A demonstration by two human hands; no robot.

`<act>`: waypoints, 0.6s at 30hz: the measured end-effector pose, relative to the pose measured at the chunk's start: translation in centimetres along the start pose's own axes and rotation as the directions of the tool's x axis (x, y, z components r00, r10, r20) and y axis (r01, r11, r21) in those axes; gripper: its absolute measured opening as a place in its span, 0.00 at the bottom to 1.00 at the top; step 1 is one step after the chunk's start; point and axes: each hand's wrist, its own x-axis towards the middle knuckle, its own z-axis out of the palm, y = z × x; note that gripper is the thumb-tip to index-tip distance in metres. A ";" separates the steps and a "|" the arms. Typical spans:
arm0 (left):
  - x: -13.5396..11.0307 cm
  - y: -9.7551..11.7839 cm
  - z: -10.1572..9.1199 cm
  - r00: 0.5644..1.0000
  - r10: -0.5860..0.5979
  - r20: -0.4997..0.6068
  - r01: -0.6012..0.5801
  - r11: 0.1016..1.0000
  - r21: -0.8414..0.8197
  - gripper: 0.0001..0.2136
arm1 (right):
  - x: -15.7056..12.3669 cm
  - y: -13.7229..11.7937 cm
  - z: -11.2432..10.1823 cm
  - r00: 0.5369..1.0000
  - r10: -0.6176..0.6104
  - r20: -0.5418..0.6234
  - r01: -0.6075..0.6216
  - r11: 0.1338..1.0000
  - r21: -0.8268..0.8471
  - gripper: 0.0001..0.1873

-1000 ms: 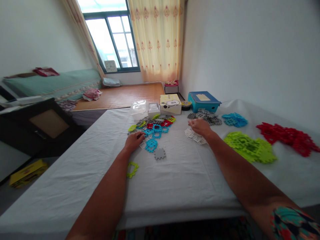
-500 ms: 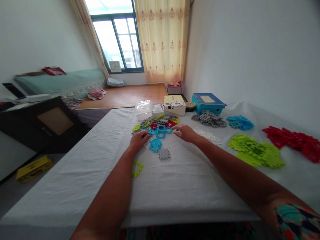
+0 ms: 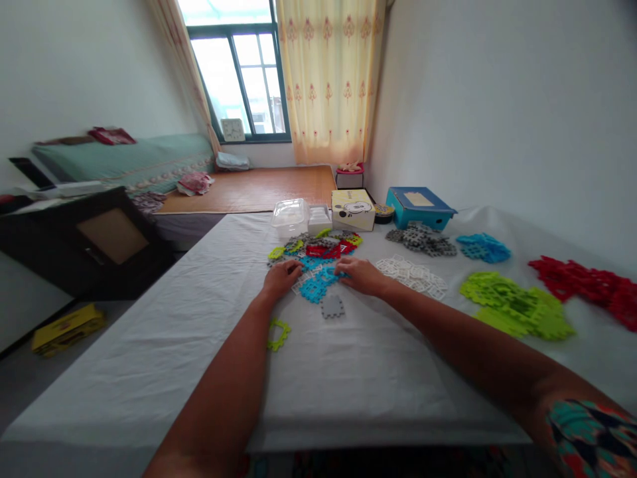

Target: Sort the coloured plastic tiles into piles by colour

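Note:
My left hand (image 3: 283,275) is at the left edge of a mixed heap of interlocking plastic tiles, its fingers pinched together beside some blue pieces; whatever lies between the fingertips is too small to make out. From the right, my right hand (image 3: 361,275) has its thumb and fingers closed on the edge of a blue interlocking tile (image 3: 328,275). Another blue tile (image 3: 312,291) lies just in front of it. Nearer to me are a solid grey tile (image 3: 332,307) and a lime-green frame tile (image 3: 279,334). Red tiles (image 3: 323,251) show in the heap behind.
Sorted piles lie to the right: white tiles (image 3: 413,276), grey tiles (image 3: 423,239), blue tiles (image 3: 484,247), lime-green tiles (image 3: 517,305) and red tiles (image 3: 584,285). Along the far edge stand a clear plastic container (image 3: 290,216), a yellow box (image 3: 353,210) and a blue box (image 3: 422,207).
My right hand has come down toward me and its fingers have closed on a blue tile, which has shifted nearer. My left hand stays by the heap. The view has turned slightly left.

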 end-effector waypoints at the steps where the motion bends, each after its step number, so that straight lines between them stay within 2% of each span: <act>1: 0.0 0.1 -0.1 1.000 0.005 -0.001 -0.005 1.000 0.005 0.14 | -0.6 0.1 -0.4 0.999 -0.004 -0.038 0.006 0.998 0.055 0.09; 4: -0.1 0.0 -0.2 1.000 0.015 0.001 -0.015 1.000 0.006 0.15 | -1.9 0.8 -1.8 0.987 0.056 -0.150 -0.014 0.963 0.269 0.09; 6: -0.1 -0.1 -0.3 1.000 0.014 0.006 -0.014 1.000 0.000 0.16 | -2.7 2.0 -2.9 0.975 0.153 -0.160 -0.085 0.926 0.367 0.11; 9: 0.0 -0.4 -0.4 1.000 -0.003 0.015 0.003 1.000 0.002 0.18 | -4.5 4.9 -4.9 0.950 0.257 -0.177 -0.176 0.909 0.377 0.13; 13: 0.3 -0.6 -0.6 0.998 -0.034 0.049 0.033 0.999 0.022 0.19 | -7.9 10.9 -8.2 0.893 0.387 -0.229 -0.291 0.885 0.362 0.13; 14: 0.4 -0.5 -0.7 0.998 -0.041 0.051 0.039 0.999 0.030 0.19 | -8.9 12.6 -9.1 0.850 0.463 -0.252 -0.367 0.863 0.346 0.12; 15: 0.4 -0.5 -0.7 0.998 -0.045 0.052 0.044 0.998 0.038 0.20 | -10.0 14.2 -10.1 0.786 0.545 -0.292 -0.457 0.830 0.320 0.12; 18: 0.5 -0.5 -0.8 0.998 -0.054 0.045 0.052 0.997 0.050 0.20 | -13.2 18.2 -12.7 0.544 0.700 -0.462 -0.679 0.691 0.248 0.15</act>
